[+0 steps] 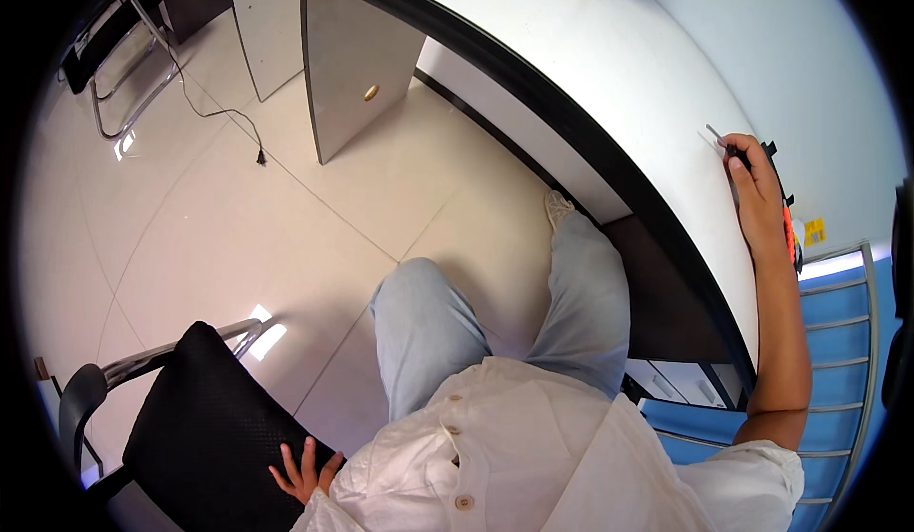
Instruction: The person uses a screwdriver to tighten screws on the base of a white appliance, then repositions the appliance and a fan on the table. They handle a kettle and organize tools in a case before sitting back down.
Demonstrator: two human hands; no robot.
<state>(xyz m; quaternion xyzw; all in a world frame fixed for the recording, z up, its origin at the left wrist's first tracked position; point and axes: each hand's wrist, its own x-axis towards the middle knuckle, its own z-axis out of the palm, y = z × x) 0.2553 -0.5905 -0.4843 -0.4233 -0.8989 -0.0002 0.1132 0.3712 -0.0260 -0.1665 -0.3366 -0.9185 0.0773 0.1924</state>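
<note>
My right hand (752, 185) reaches far along the white desk top (657, 104), close to the wall. Its fingers are closed round the black handle of what looks like a screwdriver (714, 134), whose thin metal shaft points out past the fingertips. Beside that wrist lie black and orange items (788, 227), mostly hidden by the hand and forearm, so their kind cannot be made out. Down at the lower left, my left hand (305, 472) rests with fingers spread on the black chair seat (214, 427).
The desk's black edge (571, 118) curves between my legs and the top. Grey panels (357, 66) stand under the desk. A black cable with a plug (260, 156) lies on the tiled floor near another chair (124, 47). A metal rack (866, 342) stands at the right.
</note>
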